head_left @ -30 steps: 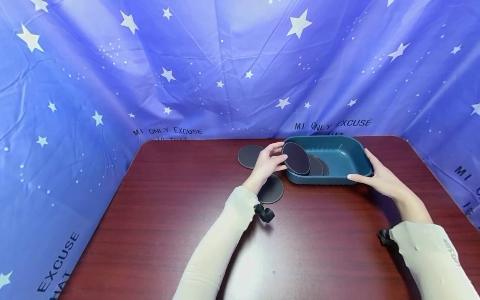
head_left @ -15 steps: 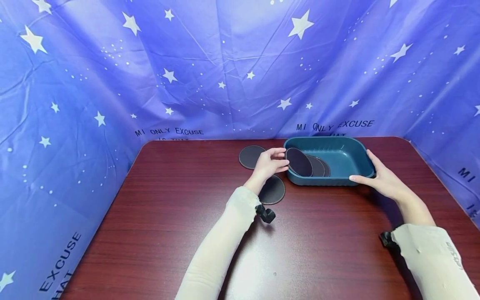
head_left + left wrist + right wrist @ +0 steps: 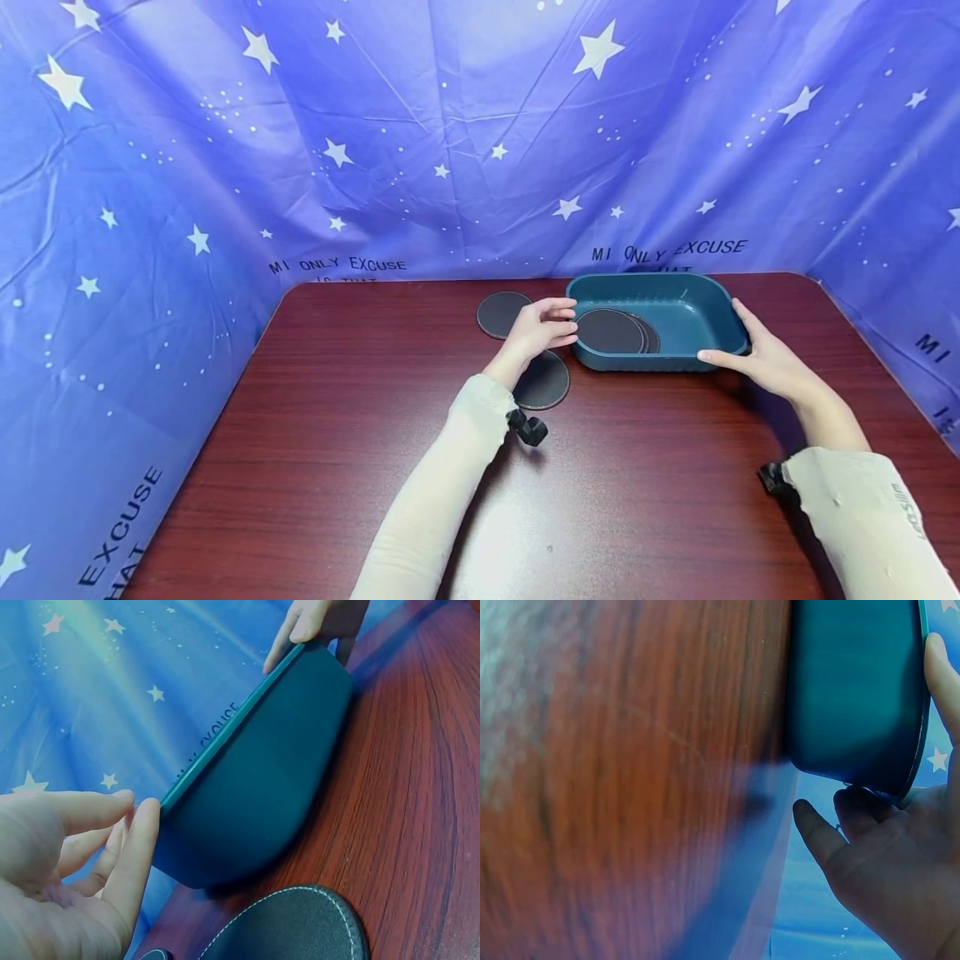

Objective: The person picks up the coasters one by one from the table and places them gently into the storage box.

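A dark teal plastic basin (image 3: pixel 690 325) stands near the table's back edge. Inside its left end lie overlapping round black coasters (image 3: pixel 611 332), the top one flat. My left hand (image 3: pixel 534 329) is at the basin's left rim with fingers extended and nothing between them; in the left wrist view, the fingertips (image 3: pixel 148 814) are right by the rim. My right hand (image 3: pixel 768 354) grips the basin's right end, thumb on the front rim and fingers around the side. Two more stitched-edge coasters lie on the table, one behind my left hand (image 3: pixel 501 314) and one beneath its wrist (image 3: pixel 546 382).
The reddish-brown wooden table (image 3: pixel 337 433) stretches out in front and to the left. A blue star-printed curtain (image 3: pixel 450 125) hangs behind it and at both sides. Black wrist mounts (image 3: pixel 531 429) are strapped at the sleeves.
The coaster that my left hand held tilted over the basin's left end has dropped flat onto the others. My left fingers have let go of it. The right hand stays at the basin.
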{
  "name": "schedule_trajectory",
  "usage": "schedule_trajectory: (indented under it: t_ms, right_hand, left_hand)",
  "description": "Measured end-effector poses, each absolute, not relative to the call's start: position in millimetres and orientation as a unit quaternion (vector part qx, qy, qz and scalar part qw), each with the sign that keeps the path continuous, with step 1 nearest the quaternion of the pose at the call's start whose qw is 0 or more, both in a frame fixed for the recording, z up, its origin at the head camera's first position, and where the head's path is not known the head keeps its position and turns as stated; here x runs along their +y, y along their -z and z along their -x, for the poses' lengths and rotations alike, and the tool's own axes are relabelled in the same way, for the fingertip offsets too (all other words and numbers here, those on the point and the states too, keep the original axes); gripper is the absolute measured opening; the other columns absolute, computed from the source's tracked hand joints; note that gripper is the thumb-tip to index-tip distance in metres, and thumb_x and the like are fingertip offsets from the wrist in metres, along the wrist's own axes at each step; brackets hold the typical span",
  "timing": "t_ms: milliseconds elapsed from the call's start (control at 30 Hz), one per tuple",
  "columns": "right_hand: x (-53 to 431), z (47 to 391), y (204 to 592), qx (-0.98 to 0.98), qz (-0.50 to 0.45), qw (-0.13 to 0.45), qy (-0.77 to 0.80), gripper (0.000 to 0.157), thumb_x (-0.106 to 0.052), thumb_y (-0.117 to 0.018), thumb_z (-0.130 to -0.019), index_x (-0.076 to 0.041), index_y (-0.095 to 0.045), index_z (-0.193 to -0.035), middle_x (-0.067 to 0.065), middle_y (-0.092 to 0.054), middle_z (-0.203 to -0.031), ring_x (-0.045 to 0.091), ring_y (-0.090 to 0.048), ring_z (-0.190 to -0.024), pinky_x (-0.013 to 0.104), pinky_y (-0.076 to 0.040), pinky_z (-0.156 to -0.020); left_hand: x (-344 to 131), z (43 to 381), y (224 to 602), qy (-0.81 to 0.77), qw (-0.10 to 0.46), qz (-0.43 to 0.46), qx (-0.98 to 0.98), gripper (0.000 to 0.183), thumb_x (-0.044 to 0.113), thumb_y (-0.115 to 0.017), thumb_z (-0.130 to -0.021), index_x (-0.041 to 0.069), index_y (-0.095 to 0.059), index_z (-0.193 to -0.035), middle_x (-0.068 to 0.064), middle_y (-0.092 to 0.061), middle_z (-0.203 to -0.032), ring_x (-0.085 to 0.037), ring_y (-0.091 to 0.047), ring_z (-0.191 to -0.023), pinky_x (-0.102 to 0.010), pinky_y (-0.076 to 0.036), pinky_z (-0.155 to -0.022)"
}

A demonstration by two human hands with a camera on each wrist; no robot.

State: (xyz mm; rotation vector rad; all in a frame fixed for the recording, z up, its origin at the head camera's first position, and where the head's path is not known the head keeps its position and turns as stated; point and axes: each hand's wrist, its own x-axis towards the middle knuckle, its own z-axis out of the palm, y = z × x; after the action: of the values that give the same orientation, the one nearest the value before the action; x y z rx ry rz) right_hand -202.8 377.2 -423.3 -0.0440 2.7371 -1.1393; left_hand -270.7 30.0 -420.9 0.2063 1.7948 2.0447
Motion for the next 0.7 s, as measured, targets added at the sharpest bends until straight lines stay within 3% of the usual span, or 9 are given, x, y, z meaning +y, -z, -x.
schedule_trajectory:
  t_ms: [167, 300, 533, 600, 700]
  right_hand:
    - [376, 202, 422, 0.92, 0.013, 0.091, 0.382, 0.11, -0.041, -0.065, -0.094, -0.01, 0.02, -0.156, 0.029, 0.015, -0.163, 0.057, 0.001, -0.147, 0.079, -0.012, -0.111]
    - [377, 202, 421, 0.92, 0.01, 0.096, 0.379, 0.11, -0.042, -0.065, -0.094, -0.011, 0.021, -0.156, 0.028, 0.016, -0.163, 0.058, 0.002, -0.147, 0.08, -0.012, -0.111]
    - [376, 202, 421, 0.92, 0.01, 0.096, 0.379, 0.11, -0.042, -0.065, -0.094, -0.011, 0.021, -0.156, 0.028, 0.016, -0.163, 0.058, 0.001, -0.147, 0.08, -0.012, -0.11]
    - [377, 202, 422, 0.921, 0.01, 0.096, 0.378, 0.11, -0.042, -0.065, -0.094, -0.011, 0.021, -0.156, 0.028, 0.016, -0.163, 0.058, 0.001, -0.147, 0.08, -0.012, -0.111]
    - [377, 202, 422, 0.922, 0.009, 0.099, 0.374, 0.109, -0.043, -0.064, -0.095, -0.012, 0.021, -0.156, 0.027, 0.017, -0.163, 0.057, 0.003, -0.147, 0.08, -0.012, -0.11]
  left_hand:
    - [26, 271, 422, -0.738, 0.2, -0.073, 0.641, 0.05, -0.01, -0.061, -0.091, -0.001, -0.053, -0.14, -0.029, -0.054, -0.136, -0.027, -0.069, -0.098, -0.034, -0.061, -0.089]
    - [22, 272, 422, -0.74, 0.191, -0.077, 0.64, 0.05, -0.011, -0.061, -0.091, -0.002, -0.053, -0.14, -0.026, -0.058, -0.131, -0.01, -0.065, -0.083, -0.035, -0.06, -0.09]
    - [14, 276, 425, -0.745, 0.174, -0.074, 0.64, 0.047, -0.012, -0.061, -0.091, -0.001, -0.056, -0.137, -0.006, -0.061, -0.106, -0.006, -0.065, -0.079, -0.037, -0.061, -0.088]
    - [11, 276, 425, -0.745, 0.171, -0.074, 0.641, 0.047, -0.011, -0.061, -0.091, -0.001, -0.057, -0.137, -0.008, -0.062, -0.109, -0.009, -0.065, -0.082, -0.036, -0.061, -0.088]
    - [6, 277, 425, -0.747, 0.167, -0.074, 0.639, 0.048, -0.011, -0.06, -0.091, -0.001, -0.055, -0.138, -0.021, -0.06, -0.122, -0.015, -0.066, -0.087, -0.036, -0.061, -0.089]
